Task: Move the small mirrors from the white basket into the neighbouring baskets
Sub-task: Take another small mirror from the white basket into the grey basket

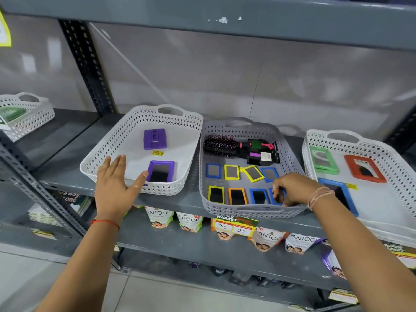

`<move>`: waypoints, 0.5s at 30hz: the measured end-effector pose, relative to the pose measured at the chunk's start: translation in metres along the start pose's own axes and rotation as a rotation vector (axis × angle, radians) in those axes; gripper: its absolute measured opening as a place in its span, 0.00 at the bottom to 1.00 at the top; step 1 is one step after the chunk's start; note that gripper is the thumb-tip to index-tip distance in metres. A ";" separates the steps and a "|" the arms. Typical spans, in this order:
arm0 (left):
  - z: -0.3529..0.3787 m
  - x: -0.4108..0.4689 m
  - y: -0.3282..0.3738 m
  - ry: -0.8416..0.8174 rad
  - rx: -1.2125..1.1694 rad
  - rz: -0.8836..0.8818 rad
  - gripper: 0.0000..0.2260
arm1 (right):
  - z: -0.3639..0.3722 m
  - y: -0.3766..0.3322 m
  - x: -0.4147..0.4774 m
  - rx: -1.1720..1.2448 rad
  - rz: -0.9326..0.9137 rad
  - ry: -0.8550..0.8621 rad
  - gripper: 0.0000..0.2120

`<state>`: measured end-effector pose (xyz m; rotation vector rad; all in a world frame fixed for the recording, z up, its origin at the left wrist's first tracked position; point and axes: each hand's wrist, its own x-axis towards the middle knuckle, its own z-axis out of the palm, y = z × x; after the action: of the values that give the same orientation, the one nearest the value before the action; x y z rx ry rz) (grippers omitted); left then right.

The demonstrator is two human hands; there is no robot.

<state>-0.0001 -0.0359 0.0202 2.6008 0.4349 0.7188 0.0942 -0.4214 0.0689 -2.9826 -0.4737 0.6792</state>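
Grey metal shelf (180, 203) against a pale wall, three perforated baskets in a row, soap pouches (188, 222) on the tier below. Far left, another white basket (33, 115), well apart. Left hand (114, 183) flat and spread wide, fingers (113, 164) over the near-left rim of the white basket (108, 154), thumb tip touching or just beside the purple-framed mirror (160, 171) near the front wall; nothing gripped. Further back in that basket, a second purple mirror (154, 138) face down, with a yellow tag (157, 152) between the two; much bare floor around them. Next right, rims touching, the grey basket (203, 158): hairbrushes (236, 147) at the back, small framed mirrors (231, 172) in two rows, little free room. Right hand (295, 188) curled at the front-right corner, fingers pinched on a small blue-framed mirror (273, 197), mostly hidden. Far right, the right white basket (308, 140) with a green mirror (323, 159), a red mirror (364, 168) and a large blue mirror (344, 194), partly behind the wrist.
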 end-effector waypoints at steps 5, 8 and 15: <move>0.001 0.000 -0.002 0.003 0.002 0.009 0.41 | 0.001 0.001 0.000 -0.038 -0.002 0.033 0.14; 0.001 0.000 -0.002 0.005 0.003 0.009 0.41 | 0.002 0.001 0.000 -0.045 0.001 0.032 0.15; 0.000 -0.001 -0.002 -0.001 0.011 0.008 0.41 | 0.002 0.002 0.000 -0.039 -0.018 0.030 0.20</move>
<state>-0.0008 -0.0344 0.0186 2.6148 0.4294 0.7201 0.0939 -0.4237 0.0664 -3.0162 -0.5166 0.6306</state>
